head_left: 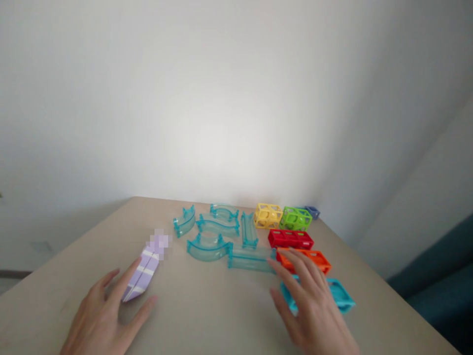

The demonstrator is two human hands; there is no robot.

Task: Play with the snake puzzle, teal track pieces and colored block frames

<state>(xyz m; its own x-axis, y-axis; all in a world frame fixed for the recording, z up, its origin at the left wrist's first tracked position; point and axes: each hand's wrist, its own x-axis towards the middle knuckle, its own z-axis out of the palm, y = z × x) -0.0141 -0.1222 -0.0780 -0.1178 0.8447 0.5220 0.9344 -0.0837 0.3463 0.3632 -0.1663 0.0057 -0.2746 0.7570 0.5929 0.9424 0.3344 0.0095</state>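
Note:
My left hand (107, 313) has its fingers apart, with nothing held, beside a folded purple and white piece (144, 271) on the table. My right hand (308, 301) is open too, above a cyan block frame (342, 296) that it partly hides. Just beyond its fingertips are an orange block frame (320, 261) and a clear blue straight track (251, 260). A red block frame (290, 239) lies behind the orange one.
More clear blue track pieces, curved (209, 249), wavy (218, 227) and straight (249, 229), lie mid-table. Yellow (268, 216), green (296, 218) and dark blue (312, 212) frames stand near the wall. A dark teal cloth (439, 266) hangs at the right.

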